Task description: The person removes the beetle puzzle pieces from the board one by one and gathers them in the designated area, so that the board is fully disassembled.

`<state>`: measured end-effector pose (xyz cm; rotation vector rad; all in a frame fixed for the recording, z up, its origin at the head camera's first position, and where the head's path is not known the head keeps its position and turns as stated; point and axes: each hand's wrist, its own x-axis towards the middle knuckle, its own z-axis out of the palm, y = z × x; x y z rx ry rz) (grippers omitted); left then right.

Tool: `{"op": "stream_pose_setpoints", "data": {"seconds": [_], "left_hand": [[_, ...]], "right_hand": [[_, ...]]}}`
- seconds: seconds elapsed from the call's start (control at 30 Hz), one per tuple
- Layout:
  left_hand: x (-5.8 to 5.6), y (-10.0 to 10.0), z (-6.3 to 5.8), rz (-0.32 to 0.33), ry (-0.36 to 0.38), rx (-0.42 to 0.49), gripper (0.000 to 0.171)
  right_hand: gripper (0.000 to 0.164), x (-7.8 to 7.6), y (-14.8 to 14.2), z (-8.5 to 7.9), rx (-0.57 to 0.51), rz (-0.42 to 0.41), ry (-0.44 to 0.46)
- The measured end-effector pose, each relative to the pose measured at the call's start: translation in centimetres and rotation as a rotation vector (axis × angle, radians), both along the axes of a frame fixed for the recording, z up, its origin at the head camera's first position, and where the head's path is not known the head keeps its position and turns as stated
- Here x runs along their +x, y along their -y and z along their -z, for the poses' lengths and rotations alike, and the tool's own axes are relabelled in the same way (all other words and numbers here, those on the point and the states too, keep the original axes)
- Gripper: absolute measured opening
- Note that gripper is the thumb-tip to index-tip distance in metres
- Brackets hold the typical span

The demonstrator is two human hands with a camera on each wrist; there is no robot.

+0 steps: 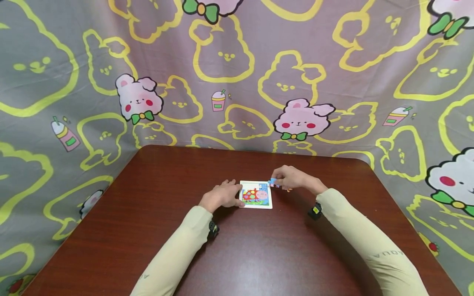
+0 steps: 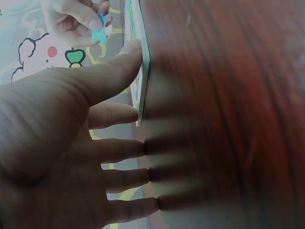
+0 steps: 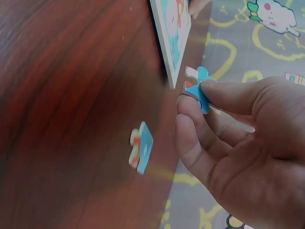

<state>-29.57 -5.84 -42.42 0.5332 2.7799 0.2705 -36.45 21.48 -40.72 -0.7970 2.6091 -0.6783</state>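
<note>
A white-rimmed jigsaw tray [image 1: 256,207] lies flat on the table, with a red spotted figure in its picture and white bare parts along its upper and left side. At its left edge is my left hand [image 1: 222,195], thumb on the rim and the other fingers extended, their tips at the tabletop. Just off the tray's upper right corner, my right hand [image 1: 291,177] pinches a blue jigsaw piece [image 3: 203,74] between thumb and fingers. Below that hand in the right wrist view, a loose blue and orange piece [image 3: 144,149] lies on the table.
The dark brown wooden table [image 1: 252,250] spreads out around the tray. A curtain [image 1: 237,90] with cartoon bears hangs behind its far edge and along its sides. Each wrist carries a small black camera.
</note>
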Motion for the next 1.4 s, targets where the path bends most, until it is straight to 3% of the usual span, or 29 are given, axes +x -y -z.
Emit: {"op": "stream_pose_setpoints", "data": {"seconds": [0.87,1.4], "left_hand": [[0.0,0.3,0.1,0.005,0.010,-0.020,0.073],[0.1,0.4,0.0,-0.005,0.018,0.006,0.074]], "right_hand": [[0.011,0.3,-7.0,-0.5,0.015,0.094,0.026],[0.008,-0.1,-8.1,0.5,0.045,0.121,0.024]]}}
